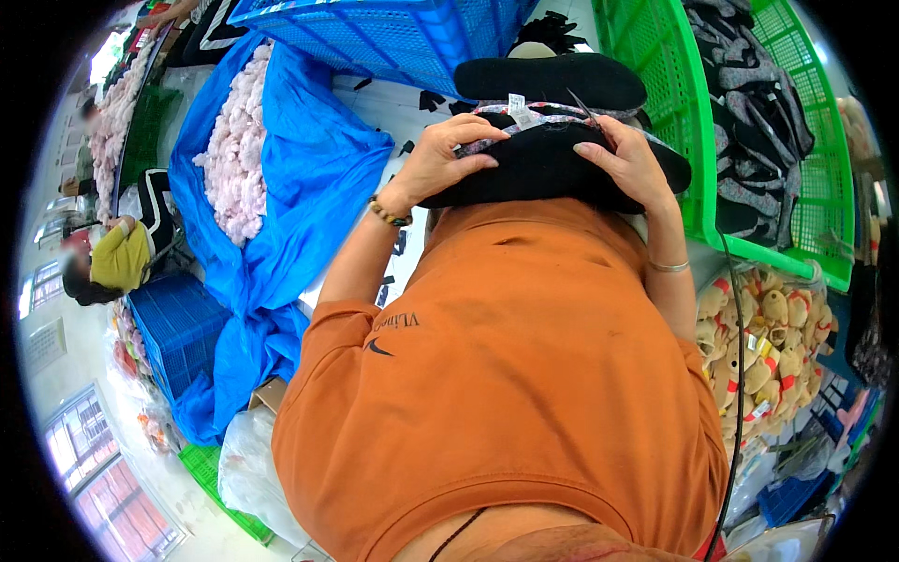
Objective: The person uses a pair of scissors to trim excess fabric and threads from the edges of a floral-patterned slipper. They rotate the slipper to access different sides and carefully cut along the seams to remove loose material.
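A black plush fabric piece (538, 159) with a grey, red-flecked edge lies across my lap. A white label (523, 112) stands up from that edge. My left hand (446, 157) pinches the edge at its left end, thumb below and fingers above. Over the right part of the piece is my right hand (629, 161), its fingers closed round dark thread snips (582, 105); the thin points rise past the fingers, and the grip part is hidden. Just beyond lies another black piece (552, 81), long and round-ended.
A green crate (660, 103) of black and grey pieces stands at right, above tan plush items (773, 337). A blue crate (393, 42) is ahead. At left, blue sheeting (318, 178) holds pale pink fluffy pieces (239, 150). A person in yellow (122, 258) sits farther left.
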